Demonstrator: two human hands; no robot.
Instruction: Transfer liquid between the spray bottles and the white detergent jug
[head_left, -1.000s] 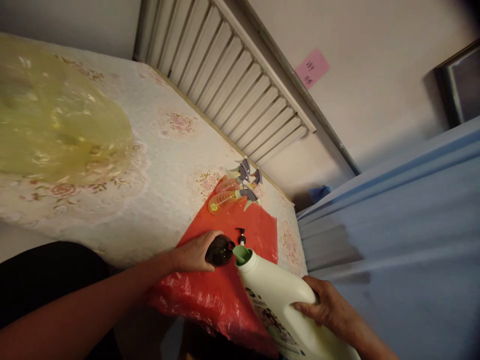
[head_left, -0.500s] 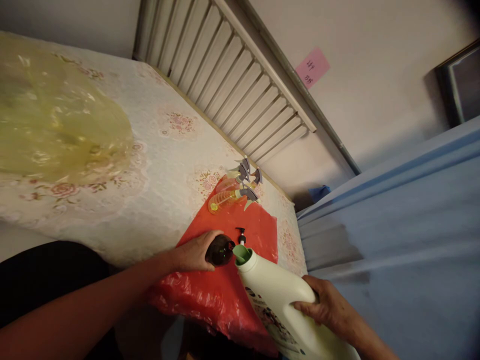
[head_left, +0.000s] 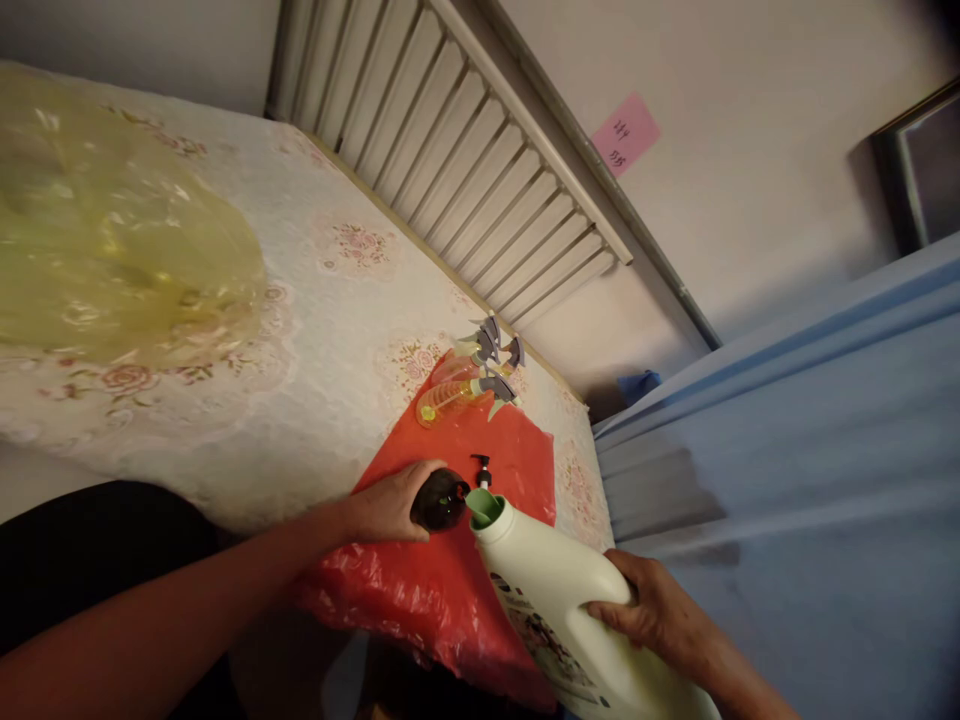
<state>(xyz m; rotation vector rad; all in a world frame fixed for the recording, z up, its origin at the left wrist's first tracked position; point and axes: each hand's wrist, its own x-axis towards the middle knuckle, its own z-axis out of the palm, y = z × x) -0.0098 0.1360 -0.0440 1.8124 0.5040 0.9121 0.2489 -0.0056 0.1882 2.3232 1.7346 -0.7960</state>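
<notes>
Both hands are full! The left hand (head_left: 388,508) has its fingers and thumb curved round a dark bottle (head_left: 436,502), above the near side of the desk (head_left: 322,400), well over toward its right end. And look at the neck of that bottle: it points right at the green spout (head_left: 486,507) of a big pale jug (head_left: 540,550)! The right hand (head_left: 651,608) has that one, closed around the handle near the desk's near right corner, the jug tipped so its mouth faces the bottle. Spout and neck are as close as can be; whether they touch, or whether any liquid is running, I cannot tell from here.

Underneath it all, a red plastic sheet (head_left: 420,590) covers the desk's right end, its crinkled part drooping over the near edge. Just past the jug's mouth sits a black pump head (head_left: 484,472), its lower part hidden by the jug. Further back, toward the far right corner, a cluster of spray bottles (head_left: 452,398) with grey triggers crowds together. Away at the left end, a yellow plastic bag (head_left: 127,250) billows over the flowered cover. A radiator (head_left: 457,150) lines the far edge, and a blue curtain (head_left: 810,480) hangs beyond the right edge.
</notes>
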